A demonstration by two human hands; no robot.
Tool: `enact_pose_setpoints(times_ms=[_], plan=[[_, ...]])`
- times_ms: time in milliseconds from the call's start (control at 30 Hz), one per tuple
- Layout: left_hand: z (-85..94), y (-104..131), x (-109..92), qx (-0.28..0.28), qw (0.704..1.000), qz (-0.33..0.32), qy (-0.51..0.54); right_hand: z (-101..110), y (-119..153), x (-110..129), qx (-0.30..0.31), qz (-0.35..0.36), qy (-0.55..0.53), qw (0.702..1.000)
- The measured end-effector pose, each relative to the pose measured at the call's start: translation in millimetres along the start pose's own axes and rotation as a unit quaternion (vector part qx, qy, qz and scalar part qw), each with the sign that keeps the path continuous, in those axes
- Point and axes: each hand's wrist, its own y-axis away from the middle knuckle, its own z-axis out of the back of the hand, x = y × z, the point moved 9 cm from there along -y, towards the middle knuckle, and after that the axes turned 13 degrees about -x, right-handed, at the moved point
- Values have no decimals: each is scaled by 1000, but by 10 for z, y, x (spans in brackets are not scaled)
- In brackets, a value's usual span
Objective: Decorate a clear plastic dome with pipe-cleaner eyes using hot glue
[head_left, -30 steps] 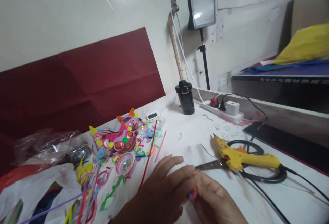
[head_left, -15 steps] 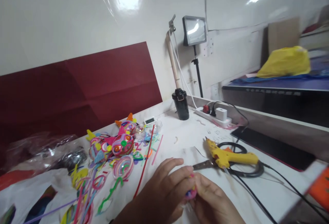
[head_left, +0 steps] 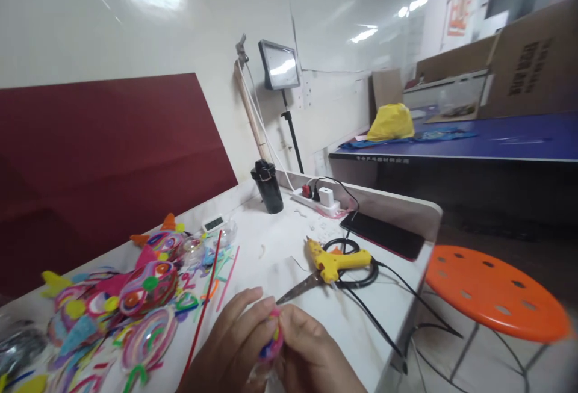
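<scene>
Both my hands meet at the bottom middle of the head view. Between their fingers sits a small round pink piece (head_left: pixel 276 340) with yellow and blue on it, probably wound pipe cleaner. My left hand (head_left: pixel 237 339) curls around its left side, and my right hand (head_left: pixel 309 345) pinches it from the right. Something clear, like plastic, shows below it. Just beyond my fingers lie the blades of black-handled scissors (head_left: pixel 300 289). A yellow glue gun (head_left: pixel 336 262) rests on top of their handles. A long red pipe cleaner (head_left: pixel 205 312) lies left of my left hand.
Colourful fish-like craft pieces (head_left: pixel 149 284) and pipe-cleaner scraps crowd the table's left. Toward the back stand a black cup (head_left: pixel 270 191), a power strip (head_left: pixel 316 200) and a lamp (head_left: pixel 280 67). A phone-like black slab (head_left: pixel 383 235) lies right. An orange stool (head_left: pixel 492 293) stands beyond the edge.
My view has swung right, so the table's right edge and the orange stool now show more fully. Both hands keep hold of the small pink piece, with little change in grip.
</scene>
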Motion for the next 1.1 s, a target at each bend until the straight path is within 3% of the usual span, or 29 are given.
enact_pose_setpoints(times_ms=[233,600,1100], plan=[[-17,61,94,-24,998,55,-8,79,-169,-105,-2,23,21,1000],[37,-120,18,26,997,48,47,-83,85,79,-64,21,-21,998],[89,-168,-7,23,997,66,37,-100,155,95,-86,39,6,996]])
